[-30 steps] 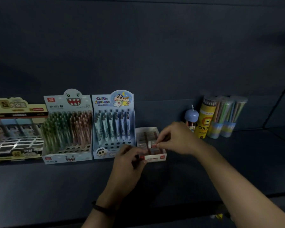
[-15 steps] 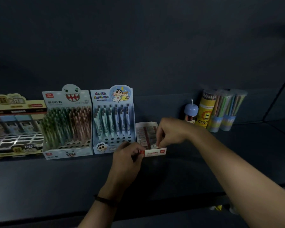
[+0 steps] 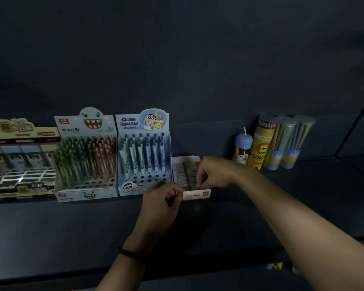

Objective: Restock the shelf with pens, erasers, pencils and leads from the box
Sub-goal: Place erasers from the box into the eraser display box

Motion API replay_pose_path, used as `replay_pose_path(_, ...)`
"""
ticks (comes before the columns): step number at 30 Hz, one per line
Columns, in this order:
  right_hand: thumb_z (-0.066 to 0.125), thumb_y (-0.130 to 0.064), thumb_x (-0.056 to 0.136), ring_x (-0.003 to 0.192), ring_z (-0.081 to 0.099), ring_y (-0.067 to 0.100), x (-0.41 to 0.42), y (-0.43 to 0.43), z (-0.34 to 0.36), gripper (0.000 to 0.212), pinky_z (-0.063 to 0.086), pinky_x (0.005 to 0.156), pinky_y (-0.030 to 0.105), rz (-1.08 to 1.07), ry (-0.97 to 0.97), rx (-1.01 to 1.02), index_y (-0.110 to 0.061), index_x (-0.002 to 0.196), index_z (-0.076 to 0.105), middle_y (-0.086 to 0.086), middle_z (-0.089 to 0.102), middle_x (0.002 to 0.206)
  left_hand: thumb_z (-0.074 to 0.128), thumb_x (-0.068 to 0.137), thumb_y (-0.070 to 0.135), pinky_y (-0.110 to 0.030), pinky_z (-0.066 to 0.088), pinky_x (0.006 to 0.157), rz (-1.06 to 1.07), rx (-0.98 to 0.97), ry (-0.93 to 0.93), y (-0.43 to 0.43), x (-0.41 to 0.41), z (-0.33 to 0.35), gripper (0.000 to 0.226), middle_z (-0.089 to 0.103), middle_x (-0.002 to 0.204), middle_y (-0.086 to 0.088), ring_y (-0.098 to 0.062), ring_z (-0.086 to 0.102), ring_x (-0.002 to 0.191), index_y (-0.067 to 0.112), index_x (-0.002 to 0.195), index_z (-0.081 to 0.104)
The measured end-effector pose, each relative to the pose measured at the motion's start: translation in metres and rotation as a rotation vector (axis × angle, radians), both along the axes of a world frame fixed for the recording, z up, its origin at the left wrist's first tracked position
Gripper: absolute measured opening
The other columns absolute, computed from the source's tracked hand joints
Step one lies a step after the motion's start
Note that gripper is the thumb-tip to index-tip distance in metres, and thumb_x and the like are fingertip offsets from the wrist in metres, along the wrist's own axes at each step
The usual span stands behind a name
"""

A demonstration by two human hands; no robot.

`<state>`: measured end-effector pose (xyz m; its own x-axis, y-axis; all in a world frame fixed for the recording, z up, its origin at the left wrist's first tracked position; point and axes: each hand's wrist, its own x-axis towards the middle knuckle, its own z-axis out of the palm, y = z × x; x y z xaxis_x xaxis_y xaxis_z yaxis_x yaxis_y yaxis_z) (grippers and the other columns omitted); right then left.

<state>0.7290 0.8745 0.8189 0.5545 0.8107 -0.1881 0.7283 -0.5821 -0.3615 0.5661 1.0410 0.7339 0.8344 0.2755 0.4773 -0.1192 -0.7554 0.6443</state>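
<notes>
A small white and red eraser box (image 3: 195,194) stands on the dark shelf (image 3: 72,227), right of the cartoon-boy pen display (image 3: 143,152). Rows of erasers (image 3: 184,171) fill it. My left hand (image 3: 160,204) grips the box's front left corner. My right hand (image 3: 214,172) reaches over the box from the right, its fingertips pinching at the erasers near the front; what they hold is hidden. The monster-face pen display (image 3: 85,158) stands further left.
A wide yellow display box (image 3: 19,160) stands at the far left. At the right back are a blue-capped small tube (image 3: 242,147), a yellow lion pencil tube (image 3: 260,143) and two clear pencil tubs (image 3: 288,141). A shelf edge runs along the bottom.
The view has shifted slightly. My right hand has dropped lower onto the front of the eraser box. My left hand stays at the box's front corner.
</notes>
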Motion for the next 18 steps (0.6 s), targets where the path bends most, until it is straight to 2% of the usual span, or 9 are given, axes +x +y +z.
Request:
replay_pose_path(1, 0.079, -0.019, 0.093, 0.088, 0.068, -0.006, -0.002, -0.003, 0.001, 0.011, 0.050, 0.075, 0.014, -0.013, -0.010, 0.073, -0.029, 0.097, 0.083, -0.020, 0.074, 0.095, 0.083, 0.085, 0.006, -0.014, 0.048, 0.073, -0.001, 0.005, 0.004, 0.000, 0.000, 0.000, 0.026, 0.056, 0.089, 0.010, -0.008, 0.057, 0.084, 0.030, 0.093, 0.075)
replay_pose_path(4, 0.078, -0.023, 0.095, 0.094, 0.069, -0.008, -0.019, -0.025, 0.004, 0.009, 0.052, 0.081, 0.013, -0.155, -0.065, 0.479, -0.030, 0.100, 0.082, -0.019, 0.076, 0.098, 0.084, 0.085, 0.006, -0.006, 0.044, 0.077, -0.016, 0.009, -0.031, -0.005, -0.003, 0.005, 0.033, 0.054, 0.095, 0.019, -0.001, 0.057, 0.088, 0.030, 0.102, 0.069)
replay_pose_path(6, 0.078, -0.022, 0.095, 0.093, 0.070, -0.006, -0.043, -0.048, 0.005, 0.009, 0.053, 0.081, 0.013, -0.266, -0.107, 0.680, -0.029, 0.097, 0.083, -0.020, 0.077, 0.094, 0.082, 0.087, 0.007, -0.010, 0.045, 0.081, -0.022, 0.047, -0.084, -0.009, -0.006, 0.010, 0.034, 0.051, 0.097, 0.024, 0.000, 0.056, 0.087, 0.030, 0.106, 0.066)
replay_pose_path(8, 0.079, -0.020, 0.095, 0.091, 0.070, -0.006, -0.078, -0.077, -0.001, 0.011, 0.050, 0.078, 0.009, -0.410, -0.113, 0.764, -0.031, 0.093, 0.083, -0.023, 0.077, 0.090, 0.078, 0.091, 0.009, -0.020, 0.051, 0.080, -0.076, 0.131, -0.121, -0.018, -0.012, 0.018, 0.027, 0.051, 0.099, 0.019, -0.004, 0.055, 0.088, 0.026, 0.108, 0.065)
replay_pose_path(10, 0.079, -0.022, 0.095, 0.089, 0.070, -0.006, -0.115, -0.109, -0.014, 0.011, 0.047, 0.075, 0.007, -0.538, -0.125, 0.742, -0.032, 0.092, 0.083, -0.025, 0.076, 0.088, 0.075, 0.094, 0.012, -0.027, 0.054, 0.080, -0.214, 0.175, -0.148, -0.036, -0.021, 0.026, 0.019, 0.058, 0.101, 0.014, -0.006, 0.059, 0.093, 0.024, 0.107, 0.068)
replay_pose_path(12, 0.078, -0.026, 0.095, 0.089, 0.069, -0.007, -0.156, -0.139, -0.032, 0.009, 0.046, 0.074, 0.007, -0.680, -0.121, 0.671, -0.033, 0.093, 0.082, -0.024, 0.076, 0.089, 0.073, 0.097, 0.019, -0.026, 0.054, 0.077, -0.399, 0.169, -0.101, -0.064, -0.032, 0.032, 0.015, 0.061, 0.102, 0.017, -0.004, 0.061, 0.094, 0.029, 0.107, 0.069)
replay_pose_path(16, 0.077, -0.027, 0.094, 0.089, 0.068, -0.005, -0.247, -0.197, -0.084, 0.007, 0.045, 0.075, 0.007, -1.013, -0.094, 0.552, -0.033, 0.093, 0.080, -0.020, 0.076, 0.090, 0.066, 0.099, 0.033, -0.037, 0.055, 0.064, -0.718, 0.301, 0.012, -0.131, -0.059, 0.010, 0.005, 0.061, 0.095, 0.015, -0.009, 0.062, 0.081, 0.035, 0.102, 0.063)
replay_pose_path(18, 0.075, -0.026, 0.097, 0.084, 0.067, -0.004, -0.302, -0.227, -0.115, 0.007, 0.044, 0.071, 0.009, -1.178, -0.042, 0.467, -0.030, 0.095, 0.080, -0.016, 0.077, 0.088, 0.061, 0.099, 0.040, -0.040, 0.056, 0.061, -0.848, 0.389, 0.099, -0.167, -0.079, -0.010, 0.004, 0.060, 0.095, 0.014, -0.011, 0.063, 0.081, 0.037, 0.100, 0.059)
